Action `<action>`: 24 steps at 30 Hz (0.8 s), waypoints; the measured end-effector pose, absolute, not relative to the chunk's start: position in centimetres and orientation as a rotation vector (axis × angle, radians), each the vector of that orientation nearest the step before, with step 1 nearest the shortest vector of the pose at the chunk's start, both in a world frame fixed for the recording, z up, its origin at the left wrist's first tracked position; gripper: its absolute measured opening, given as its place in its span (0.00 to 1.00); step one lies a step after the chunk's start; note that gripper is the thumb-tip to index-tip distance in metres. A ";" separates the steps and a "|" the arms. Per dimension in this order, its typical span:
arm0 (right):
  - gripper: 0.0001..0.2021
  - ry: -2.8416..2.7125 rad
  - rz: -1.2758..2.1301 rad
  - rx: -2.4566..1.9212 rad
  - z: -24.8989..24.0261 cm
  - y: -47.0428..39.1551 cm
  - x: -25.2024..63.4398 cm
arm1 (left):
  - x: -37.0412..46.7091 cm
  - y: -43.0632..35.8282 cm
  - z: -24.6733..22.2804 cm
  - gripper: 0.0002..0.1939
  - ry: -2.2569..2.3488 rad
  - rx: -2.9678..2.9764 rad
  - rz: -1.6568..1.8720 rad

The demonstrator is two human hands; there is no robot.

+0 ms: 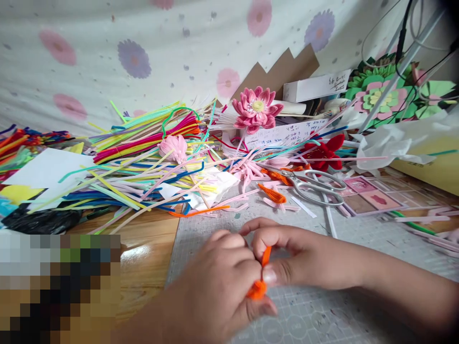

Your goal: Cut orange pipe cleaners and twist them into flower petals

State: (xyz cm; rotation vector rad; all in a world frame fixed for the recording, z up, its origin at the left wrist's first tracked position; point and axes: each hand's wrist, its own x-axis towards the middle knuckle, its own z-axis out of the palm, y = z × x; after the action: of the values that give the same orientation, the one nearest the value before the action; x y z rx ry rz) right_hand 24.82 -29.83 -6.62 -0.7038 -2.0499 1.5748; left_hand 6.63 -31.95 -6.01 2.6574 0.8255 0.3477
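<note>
Above the gray cutting mat [301, 306], the left hand [218, 272] is clamping its fingers on the bunched orange chenille stem [257, 290]; the right hand's [308, 258] fingers are pinching its upper strand, apparently twisting, which is calling for steady tension.

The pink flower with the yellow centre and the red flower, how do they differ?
The pink flower shows a round yellow centre; the red flower shows none from this view. The pink flower stands higher, its many slim petals fanned open toward the camera, while the red flower sits lower, near the scissors, with fewer, broader petals visible. Both look fuzzy.
</note>
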 end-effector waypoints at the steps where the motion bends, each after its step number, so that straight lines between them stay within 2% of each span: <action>1: 0.06 -2.091 1.473 -0.705 -6.5 -29.9 24.8 | 6.5 -31.8 -6.0 0.15 0.874 2.648 0.400; 5: 0.10 -2.177 1.310 -0.678 -6.2 -30.1 24.7 | 5.9 -31.6 -5.9 0.09 0.955 2.580 0.557; 9: 0.10 -2.115 1.236 -0.760 -6.4 -29.9 24.9 | 5.8 -31.7 -5.8 0.04 1.104 2.613 0.779; 17: 0.08 -2.120 1.230 -0.858 -7.2 -28.7 25.2 | 5.8 -30.8 -5.9 0.09 1.331 2.408 0.439; 24: 0.07 -2.025 0.770 -0.968 -7.5 -28.5 25.1 | 6.1 -30.7 -6.1 0.09 1.439 2.271 0.554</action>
State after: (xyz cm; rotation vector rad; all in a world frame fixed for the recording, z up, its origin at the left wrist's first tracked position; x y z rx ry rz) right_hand 25.14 -28.51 -7.46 -0.9683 -2.0250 0.7698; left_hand 6.05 -30.70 -6.08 2.2705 1.4392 0.5541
